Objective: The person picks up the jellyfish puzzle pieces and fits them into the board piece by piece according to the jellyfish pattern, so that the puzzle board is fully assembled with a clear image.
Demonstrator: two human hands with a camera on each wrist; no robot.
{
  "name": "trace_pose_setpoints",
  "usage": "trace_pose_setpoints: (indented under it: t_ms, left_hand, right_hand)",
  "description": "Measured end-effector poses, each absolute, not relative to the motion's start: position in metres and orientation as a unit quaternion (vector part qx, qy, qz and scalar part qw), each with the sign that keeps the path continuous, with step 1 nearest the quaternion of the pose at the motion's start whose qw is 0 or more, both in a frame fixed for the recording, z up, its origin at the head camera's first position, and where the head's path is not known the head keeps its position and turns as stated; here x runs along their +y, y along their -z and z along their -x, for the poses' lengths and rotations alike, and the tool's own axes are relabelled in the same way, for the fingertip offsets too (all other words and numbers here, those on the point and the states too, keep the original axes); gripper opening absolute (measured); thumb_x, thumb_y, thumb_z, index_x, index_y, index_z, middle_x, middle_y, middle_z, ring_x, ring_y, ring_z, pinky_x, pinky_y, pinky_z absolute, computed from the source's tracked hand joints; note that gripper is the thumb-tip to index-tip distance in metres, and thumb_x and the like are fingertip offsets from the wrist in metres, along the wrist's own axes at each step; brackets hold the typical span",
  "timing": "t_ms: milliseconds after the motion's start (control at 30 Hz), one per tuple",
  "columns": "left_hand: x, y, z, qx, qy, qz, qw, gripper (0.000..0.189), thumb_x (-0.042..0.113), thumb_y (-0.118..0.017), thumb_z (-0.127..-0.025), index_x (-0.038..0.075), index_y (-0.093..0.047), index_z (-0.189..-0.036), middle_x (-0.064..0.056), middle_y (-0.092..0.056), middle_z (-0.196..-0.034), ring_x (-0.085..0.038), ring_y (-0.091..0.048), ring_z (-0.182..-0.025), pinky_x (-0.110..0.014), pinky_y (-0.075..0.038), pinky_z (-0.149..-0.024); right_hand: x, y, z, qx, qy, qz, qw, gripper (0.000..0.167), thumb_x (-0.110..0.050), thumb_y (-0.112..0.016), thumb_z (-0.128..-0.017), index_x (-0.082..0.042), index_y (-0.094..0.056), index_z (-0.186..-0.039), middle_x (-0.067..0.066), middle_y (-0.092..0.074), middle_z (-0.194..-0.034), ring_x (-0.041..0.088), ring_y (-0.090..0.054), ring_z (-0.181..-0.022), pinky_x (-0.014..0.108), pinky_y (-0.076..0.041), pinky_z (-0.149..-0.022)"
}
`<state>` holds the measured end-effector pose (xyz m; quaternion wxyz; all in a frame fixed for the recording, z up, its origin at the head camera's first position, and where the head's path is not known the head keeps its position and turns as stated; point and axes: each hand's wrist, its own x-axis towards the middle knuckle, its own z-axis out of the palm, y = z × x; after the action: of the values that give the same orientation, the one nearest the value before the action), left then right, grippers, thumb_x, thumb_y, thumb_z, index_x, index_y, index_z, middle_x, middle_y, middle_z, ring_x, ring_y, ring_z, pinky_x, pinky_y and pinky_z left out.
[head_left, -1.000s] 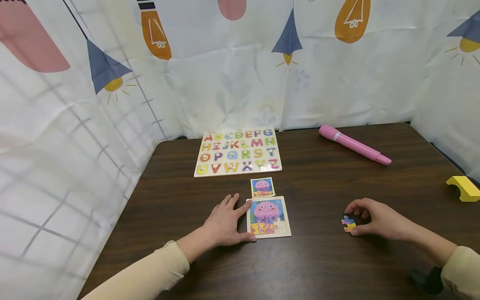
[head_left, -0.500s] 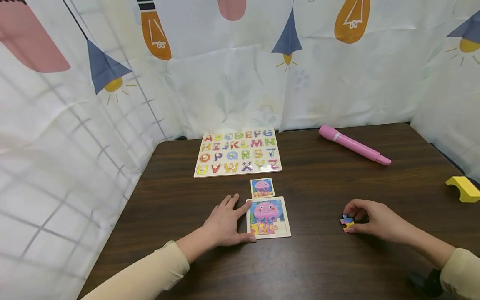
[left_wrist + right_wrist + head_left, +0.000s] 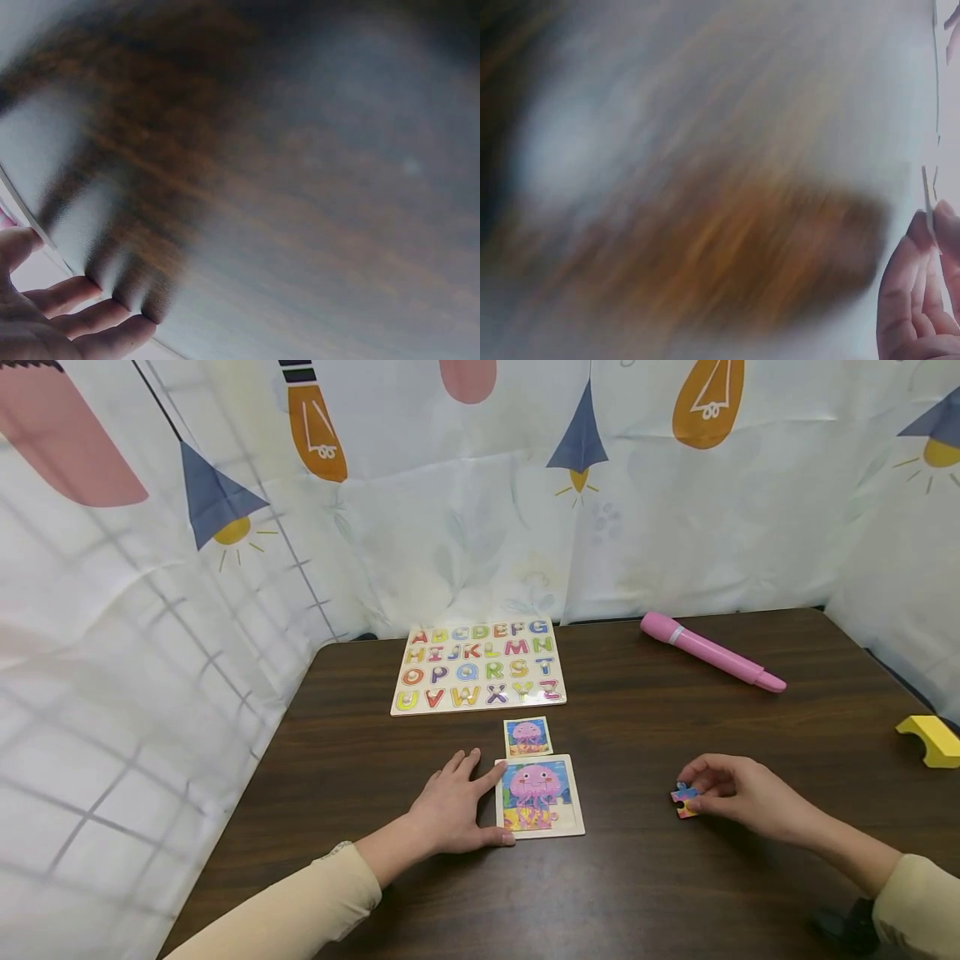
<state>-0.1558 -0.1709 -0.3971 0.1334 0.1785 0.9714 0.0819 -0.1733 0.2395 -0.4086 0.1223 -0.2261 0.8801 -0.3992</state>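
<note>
My left hand [image 3: 453,806] lies spread on the table, thumb and index finger touching the left edge of a square jigsaw tray [image 3: 577,818]. Most of a pink jellyfish picture [image 3: 534,785] fills the tray; its lower right corner shows bare wood. To the right, my right hand [image 3: 750,797] pinches a blue, pink and yellow jigsaw piece [image 3: 682,800] between thumb and fingers. In the right wrist view the jigsaw piece [image 3: 929,202] appears edge-on in the fingers. The left wrist view shows the left hand [image 3: 67,322] with its fingertips at the table surface.
Behind the tray lies a small jellyfish picture card [image 3: 527,737]. An alphabet board [image 3: 478,667] sits farther back. A pink pen-shaped toy [image 3: 712,652] lies at the back right, and a yellow arch block [image 3: 932,742] near the right edge. Printed curtains [image 3: 465,527] surround the table.
My right hand has lifted the jigsaw piece and moved it slightly left, tilting it. The left hand stays at the tray's edge.
</note>
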Motion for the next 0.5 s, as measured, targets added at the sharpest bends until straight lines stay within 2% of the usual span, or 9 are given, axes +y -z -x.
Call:
trace_pose_setpoints:
  t_ms: [267,500]
  left_hand:
    - [-0.171,0.397,0.155,0.971,-0.084,-0.181,0.132,0.096,0.066,-0.075,-0.081,0.023,-0.04,-0.159,-0.022,-0.032,-0.165,-0.044,-0.029,-0.152,-0.063,-0.038,-0.114]
    - [-0.17,0.397,0.154,0.971,-0.084,-0.183,0.131,0.096,0.067,-0.075,-0.081,0.023,-0.039,-0.159,-0.021,-0.032,-0.165,-0.044,-0.029,-0.152,-0.062,-0.038,-0.114]
  right_hand:
    - [0.214,0.407,0.178,0.821,0.497,0.203,0.192,0.032,-0.011,-0.071,-0.096,0.009,-0.06,-0.119,0.012,-0.071,-0.093,0.012,-0.072,-0.077,0.031,-0.062,-0.067]
    - [0.183,0.408,0.181,0.815,0.51,0.183,0.204,0.028,-0.01,-0.073,-0.094,0.009,-0.062,-0.111,0.012,-0.075,-0.089,0.016,-0.074,-0.073,0.032,-0.062,-0.065]
